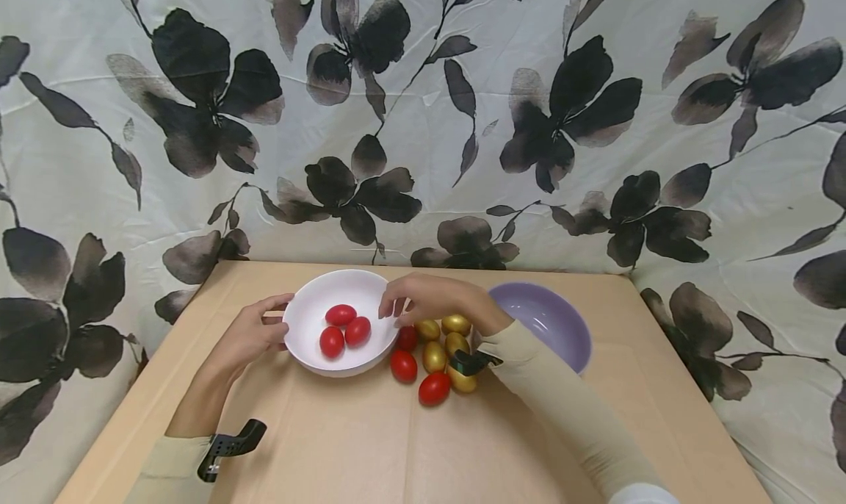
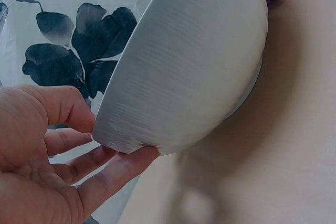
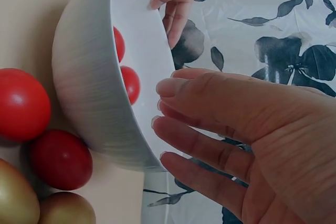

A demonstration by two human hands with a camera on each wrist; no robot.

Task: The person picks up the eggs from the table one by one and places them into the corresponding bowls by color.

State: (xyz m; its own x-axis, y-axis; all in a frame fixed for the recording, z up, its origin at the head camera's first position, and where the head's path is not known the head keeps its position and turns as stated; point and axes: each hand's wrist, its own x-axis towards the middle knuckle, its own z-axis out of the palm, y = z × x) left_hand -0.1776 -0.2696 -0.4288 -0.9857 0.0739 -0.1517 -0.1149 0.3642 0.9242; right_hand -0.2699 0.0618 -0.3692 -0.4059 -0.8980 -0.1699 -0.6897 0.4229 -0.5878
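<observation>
My left hand (image 1: 250,333) pinches the left rim of a white bowl (image 1: 307,350); in the left wrist view the thumb is at the rim and fingers touch the outer wall. Three red egg-shaped pieces (image 1: 332,342) lie inside the bowl. Over the bowl's right rim, my right hand (image 1: 436,296) is held with loosely bent fingers and nothing between them, as the right wrist view shows. Several gold egg-shaped pieces (image 1: 434,357) and a few red ones (image 1: 434,389) lie on the table beneath and in front of the right hand, partly hidden by its wrist.
A purple bowl (image 1: 568,320) stands on the right, partly behind my right forearm. The wooden table (image 1: 330,438) ends at the back against a floral cloth (image 1: 463,159). Loose egg-shaped pieces sit close against the white bowl's right side.
</observation>
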